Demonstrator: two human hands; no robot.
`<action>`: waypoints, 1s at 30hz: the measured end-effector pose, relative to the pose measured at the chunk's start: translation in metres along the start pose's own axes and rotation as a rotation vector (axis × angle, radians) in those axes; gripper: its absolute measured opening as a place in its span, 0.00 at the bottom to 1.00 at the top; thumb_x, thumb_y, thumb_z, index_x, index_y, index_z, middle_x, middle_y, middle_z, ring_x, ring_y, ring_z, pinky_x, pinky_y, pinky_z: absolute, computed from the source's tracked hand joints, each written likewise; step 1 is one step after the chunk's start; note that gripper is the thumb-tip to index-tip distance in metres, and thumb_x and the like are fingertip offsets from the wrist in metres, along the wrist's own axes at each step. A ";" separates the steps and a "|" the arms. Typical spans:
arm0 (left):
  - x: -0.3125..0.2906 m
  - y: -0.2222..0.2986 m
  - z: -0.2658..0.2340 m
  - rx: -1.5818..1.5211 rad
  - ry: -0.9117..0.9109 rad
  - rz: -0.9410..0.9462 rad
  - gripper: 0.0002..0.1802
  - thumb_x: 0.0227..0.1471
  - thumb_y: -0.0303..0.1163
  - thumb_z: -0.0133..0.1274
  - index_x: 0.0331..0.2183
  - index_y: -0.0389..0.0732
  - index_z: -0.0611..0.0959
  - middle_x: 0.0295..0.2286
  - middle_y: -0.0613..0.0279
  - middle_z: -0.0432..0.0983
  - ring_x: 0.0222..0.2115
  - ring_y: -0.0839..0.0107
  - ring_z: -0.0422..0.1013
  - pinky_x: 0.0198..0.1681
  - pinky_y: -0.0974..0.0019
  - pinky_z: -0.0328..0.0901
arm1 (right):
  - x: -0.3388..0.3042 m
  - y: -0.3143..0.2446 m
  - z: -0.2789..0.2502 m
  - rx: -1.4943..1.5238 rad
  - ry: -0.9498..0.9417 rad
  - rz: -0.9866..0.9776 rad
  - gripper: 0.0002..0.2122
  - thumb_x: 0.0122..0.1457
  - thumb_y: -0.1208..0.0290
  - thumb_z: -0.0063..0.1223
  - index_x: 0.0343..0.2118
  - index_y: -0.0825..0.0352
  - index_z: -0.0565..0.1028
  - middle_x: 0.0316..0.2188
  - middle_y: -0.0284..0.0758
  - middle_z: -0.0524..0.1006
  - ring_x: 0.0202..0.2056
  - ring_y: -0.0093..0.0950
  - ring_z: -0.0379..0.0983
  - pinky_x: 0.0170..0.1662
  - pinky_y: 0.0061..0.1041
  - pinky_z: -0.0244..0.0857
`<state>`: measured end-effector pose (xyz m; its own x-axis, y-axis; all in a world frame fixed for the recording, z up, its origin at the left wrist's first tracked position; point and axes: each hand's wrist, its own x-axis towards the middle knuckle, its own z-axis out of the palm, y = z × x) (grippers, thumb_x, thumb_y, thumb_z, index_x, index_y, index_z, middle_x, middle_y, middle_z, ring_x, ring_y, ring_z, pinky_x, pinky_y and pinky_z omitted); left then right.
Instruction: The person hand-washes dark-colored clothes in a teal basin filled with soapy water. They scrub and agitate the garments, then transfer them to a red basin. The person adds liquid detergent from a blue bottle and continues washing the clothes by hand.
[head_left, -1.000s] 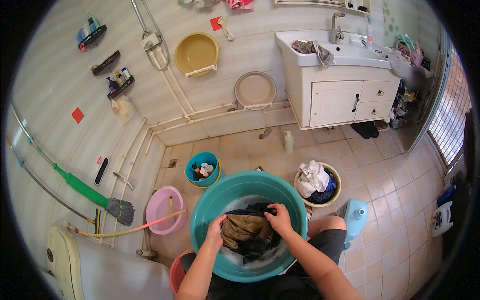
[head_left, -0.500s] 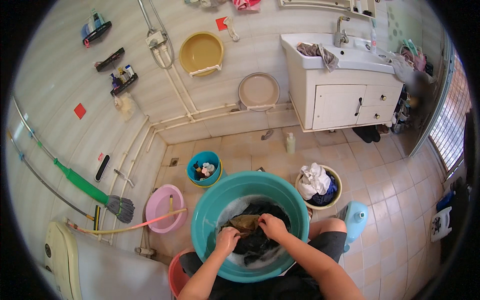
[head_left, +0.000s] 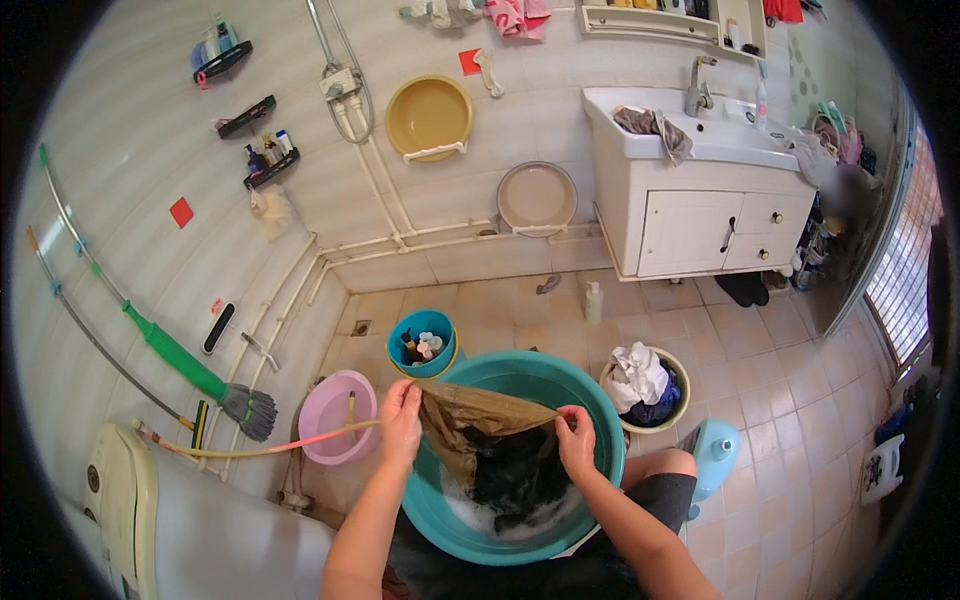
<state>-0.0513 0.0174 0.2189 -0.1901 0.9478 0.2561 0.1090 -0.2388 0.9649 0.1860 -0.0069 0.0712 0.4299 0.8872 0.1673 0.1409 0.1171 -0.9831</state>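
Observation:
A wet garment, brown along its top and black below (head_left: pixel 490 408), is stretched between my two hands over a large teal basin (head_left: pixel 590 400). My left hand (head_left: pixel 402 412) pinches its upper left corner above the basin's left rim. With closed fingers, my right hand (head_left: pixel 574 440) grips the other end, inside the right rim and lower than the left. The garment's dark lower part hangs down into the basin. White suds (head_left: pixel 470 512) float on the water around it.
Left of the basin are a pink tub (head_left: pixel 318 440) with a hose and a blue bucket (head_left: pixel 396 330) of bottles. To the right stand a laundry basket (head_left: pixel 680 400) with clothes and a light-blue detergent jug (head_left: pixel 716 462). A white sink cabinet (head_left: pixel 690 225) is behind.
Both hands have risen and spread apart, the left one up and leftward. The garment, bunched in the basin before, is now lifted and pulled wide. The whole view has shifted slightly.

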 end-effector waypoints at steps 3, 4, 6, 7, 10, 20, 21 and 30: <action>0.002 0.017 0.016 -0.077 -0.027 0.038 0.11 0.51 0.32 0.45 0.35 0.35 0.72 0.28 0.69 0.67 0.30 0.82 0.61 0.35 0.77 0.57 | -0.007 -0.026 -0.002 -0.076 -0.079 0.101 0.11 0.54 0.63 0.47 0.29 0.67 0.69 0.22 0.30 0.69 0.25 0.19 0.64 0.29 0.18 0.60; 0.003 0.023 0.021 -0.077 -0.060 0.056 0.10 0.51 0.32 0.45 0.34 0.35 0.72 0.28 0.69 0.67 0.29 0.82 0.61 0.35 0.77 0.57 | -0.006 -0.030 0.000 0.062 -0.225 0.248 0.14 0.54 0.59 0.44 0.31 0.67 0.69 0.23 0.32 0.70 0.26 0.21 0.66 0.30 0.20 0.61; 0.000 0.041 0.035 -0.087 -0.132 0.091 0.10 0.51 0.31 0.45 0.34 0.36 0.72 0.27 0.70 0.67 0.28 0.82 0.61 0.33 0.78 0.57 | -0.003 -0.041 0.003 0.328 -0.507 0.543 0.20 0.55 0.50 0.39 0.34 0.66 0.69 0.24 0.34 0.73 0.27 0.26 0.69 0.31 0.23 0.64; -0.005 0.047 0.043 -0.106 -0.156 0.091 0.09 0.50 0.30 0.45 0.33 0.36 0.73 0.26 0.70 0.68 0.28 0.82 0.61 0.33 0.78 0.58 | -0.005 -0.053 0.005 0.382 -0.587 0.596 0.29 0.53 0.41 0.29 0.42 0.64 0.65 0.36 0.36 0.72 0.37 0.30 0.69 0.39 0.29 0.64; -0.025 0.058 0.057 -0.021 -0.390 0.025 0.07 0.50 0.28 0.45 0.33 0.37 0.74 0.29 0.70 0.69 0.30 0.82 0.64 0.35 0.77 0.59 | -0.009 -0.097 0.016 0.894 -0.685 0.652 0.30 0.53 0.40 0.27 0.47 0.62 0.61 0.46 0.35 0.67 0.45 0.31 0.65 0.47 0.32 0.58; -0.019 -0.003 0.018 -0.273 -0.590 -0.188 0.26 0.42 0.20 0.45 0.47 0.42 0.67 0.44 0.62 0.65 0.44 0.72 0.61 0.45 0.67 0.58 | 0.032 -0.196 -0.001 0.644 -0.690 0.670 0.11 0.47 0.72 0.41 0.33 0.71 0.68 0.31 0.37 0.72 0.32 0.30 0.69 0.37 0.29 0.64; -0.018 -0.018 0.014 -0.349 -0.613 -0.270 0.27 0.42 0.19 0.45 0.48 0.42 0.65 0.45 0.61 0.63 0.46 0.71 0.59 0.46 0.66 0.57 | 0.034 -0.205 0.001 0.601 -0.672 0.668 0.10 0.47 0.72 0.41 0.31 0.71 0.68 0.30 0.37 0.72 0.31 0.30 0.69 0.36 0.29 0.64; -0.028 -0.095 0.028 0.097 -0.750 -0.520 0.30 0.43 0.20 0.47 0.51 0.43 0.61 0.41 0.61 0.68 0.41 0.72 0.63 0.41 0.71 0.59 | 0.042 -0.321 0.001 0.618 -0.695 0.581 0.11 0.43 0.69 0.44 0.30 0.70 0.69 0.30 0.38 0.72 0.33 0.33 0.68 0.39 0.32 0.62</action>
<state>-0.0284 0.0192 0.1182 0.4414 0.8277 -0.3466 0.2749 0.2429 0.9303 0.1580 -0.0063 0.3936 -0.3381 0.9147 -0.2216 -0.4749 -0.3691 -0.7989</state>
